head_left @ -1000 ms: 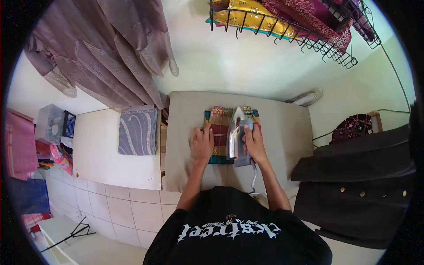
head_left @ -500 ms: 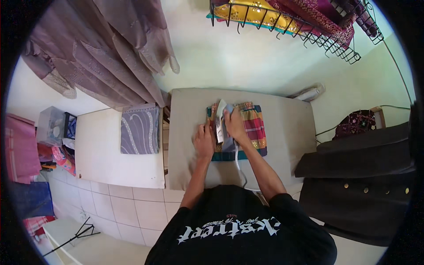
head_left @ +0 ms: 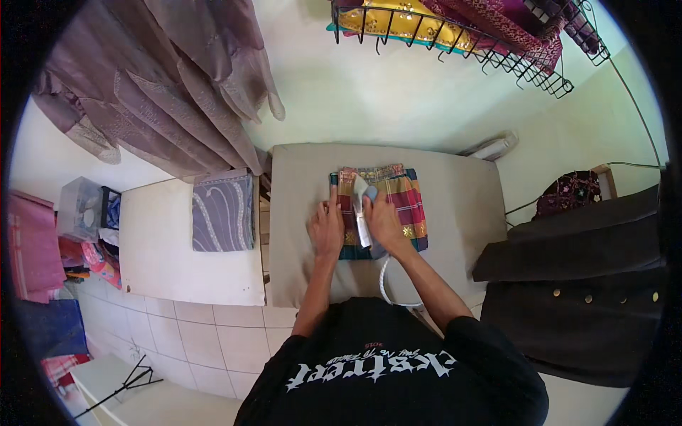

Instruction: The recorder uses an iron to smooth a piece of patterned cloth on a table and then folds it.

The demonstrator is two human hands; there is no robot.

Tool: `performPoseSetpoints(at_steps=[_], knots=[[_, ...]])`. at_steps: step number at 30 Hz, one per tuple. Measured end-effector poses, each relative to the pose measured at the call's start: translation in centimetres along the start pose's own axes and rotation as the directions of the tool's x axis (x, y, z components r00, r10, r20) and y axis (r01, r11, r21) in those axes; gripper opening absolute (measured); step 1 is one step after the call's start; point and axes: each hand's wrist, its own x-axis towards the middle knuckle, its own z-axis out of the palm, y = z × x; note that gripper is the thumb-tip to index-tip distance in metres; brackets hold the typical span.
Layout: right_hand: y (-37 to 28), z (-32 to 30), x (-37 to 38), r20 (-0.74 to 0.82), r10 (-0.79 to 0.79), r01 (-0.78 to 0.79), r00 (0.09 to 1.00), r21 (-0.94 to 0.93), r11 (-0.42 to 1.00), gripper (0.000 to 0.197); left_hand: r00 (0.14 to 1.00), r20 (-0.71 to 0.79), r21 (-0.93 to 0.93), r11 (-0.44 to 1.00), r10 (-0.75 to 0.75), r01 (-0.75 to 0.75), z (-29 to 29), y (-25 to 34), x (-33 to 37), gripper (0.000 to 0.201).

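A folded plaid cloth (head_left: 410, 195) in red, green and gold lies on the padded beige board before me. My right hand (head_left: 383, 221) is closed round the handle of a clothes iron (head_left: 363, 226). The iron is over the middle of the cloth, its tip pointing away from me and its shiny side facing left. A pale braided cord (head_left: 383, 281) curves from its rear toward my body. My left hand (head_left: 327, 228) lies at the left edge of the cloth with fingers stretched out.
The board (head_left: 455, 206) stands against the wall. A white table (head_left: 160, 266) on its left bears a folded grey-purple cloth (head_left: 224, 213). Dark garments (head_left: 568, 298) hang at the right, mauve fabric (head_left: 163, 78) at the upper left. A black wire rack (head_left: 455, 39) holds more cloth above.
The iron has come a little toward me over the cloth, with my right hand on it. Its cord now bows out more. My left hand stays at the cloth's left edge.
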Motion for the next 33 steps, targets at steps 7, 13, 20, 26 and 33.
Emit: performPoseSetpoints(at_steps=[7,13,20,26,33], knots=[[1.3,-0.2,3.1,-0.109,-0.037,0.022,0.993,-0.135,0.991,0.035,0.98,0.174,0.162,0.979,0.096,-0.124,-1.3,1.3,0.2,0.048],[2.9,-3.9,2.0,-0.121,0.013,-0.032,0.993,-0.16,0.987,0.034,0.989,0.136,0.044,0.997,0.05,-0.057,-1.0,0.9,-0.1,0.045],[3.5,-4.1,-0.3,-0.008,0.149,-0.144,0.989,-0.307,0.941,0.044,0.99,0.129,0.137,0.987,0.062,-0.08,-1.2,1.2,0.0,0.046],[4.9,-4.4,1.3,-0.133,0.094,-0.113,0.987,-0.146,0.983,0.037,0.992,0.084,0.125,0.987,0.089,-0.099,-1.7,1.9,0.2,0.045],[4.9,-4.8,1.4,-0.11,0.148,-0.161,0.983,-0.124,0.979,0.036,0.99,0.102,0.148,0.982,0.101,-0.115,-1.4,1.5,0.0,0.046]])
